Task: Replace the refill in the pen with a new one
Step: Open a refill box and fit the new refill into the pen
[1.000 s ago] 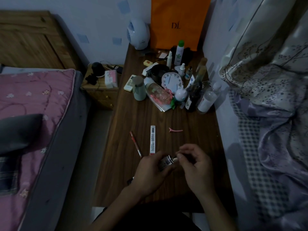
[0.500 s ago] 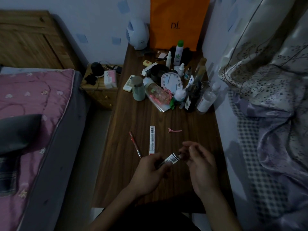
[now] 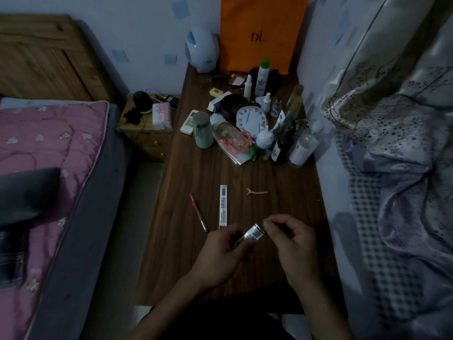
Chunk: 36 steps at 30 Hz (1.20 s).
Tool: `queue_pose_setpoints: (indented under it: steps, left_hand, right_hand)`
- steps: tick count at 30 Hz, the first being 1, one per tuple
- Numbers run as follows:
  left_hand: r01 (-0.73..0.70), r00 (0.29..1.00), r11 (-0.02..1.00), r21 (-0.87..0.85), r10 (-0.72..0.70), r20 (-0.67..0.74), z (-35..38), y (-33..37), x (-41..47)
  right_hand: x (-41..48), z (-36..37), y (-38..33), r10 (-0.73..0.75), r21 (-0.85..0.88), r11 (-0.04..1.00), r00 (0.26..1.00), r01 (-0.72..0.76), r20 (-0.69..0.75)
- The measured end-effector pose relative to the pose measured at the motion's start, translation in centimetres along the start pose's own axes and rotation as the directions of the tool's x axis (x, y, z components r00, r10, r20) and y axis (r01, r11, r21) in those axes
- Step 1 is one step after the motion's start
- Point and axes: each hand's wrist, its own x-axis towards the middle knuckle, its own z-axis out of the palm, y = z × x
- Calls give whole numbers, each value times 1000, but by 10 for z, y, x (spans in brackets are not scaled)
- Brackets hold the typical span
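Since a second ago our two hands have drawn slightly apart above the near end of the bench (image 3: 186, 241), baring more of the labelled pen. Our left hand (image 3: 220, 256) is closed around the dark pen (image 3: 253, 234), whose white barcode label points up and to the right. Our right hand (image 3: 291, 244) pinches at the pen's upper end with thumb and forefinger; what it grips there we cannot tell. Just beyond the left hand lie a packaged refill (image 3: 223, 206) in a white barcoded sleeve and, beside it, a red pen (image 3: 198, 213). A pink hair clip (image 3: 256, 191) lies further off. Bottles and a white clock (image 3: 250, 118) crowd the bench's far end.
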Motion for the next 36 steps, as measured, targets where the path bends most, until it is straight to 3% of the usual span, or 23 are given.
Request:
queue_pose_setpoints:
  steps: [9, 15, 20, 27, 33, 36]
  left_hand:
    - [31, 999, 999, -26, -31, 15, 0, -3, 2]
    - [52, 999, 998, -44, -52, 17, 0, 2, 1]
    - [77, 997, 995, -71, -76, 10, 1, 6, -1]
    - [59, 998, 997, -52, -58, 13, 2, 6, -3]
    - [32, 999, 999, -42, -31, 31, 1, 6, -4]
    - [22, 1000, 999, -24, -21, 20, 1, 5, -4]
  right_hand:
    - [-3, -1, -4, -172, -185, 965, 981, 186, 89]
    - [-1, -5, -7, -142, -113, 982, 984, 154, 106]
    - [-4, -6, -11, -64, 114, 992, 995, 54, 80]
    - [-1, 2, -3, 11, -39, 999, 1000, -11, 22]
    - [-3, 1, -5, 106, -17, 994, 980, -105, 168]
    - [-3, 2, -6, 112, -50, 993, 978, -104, 173]
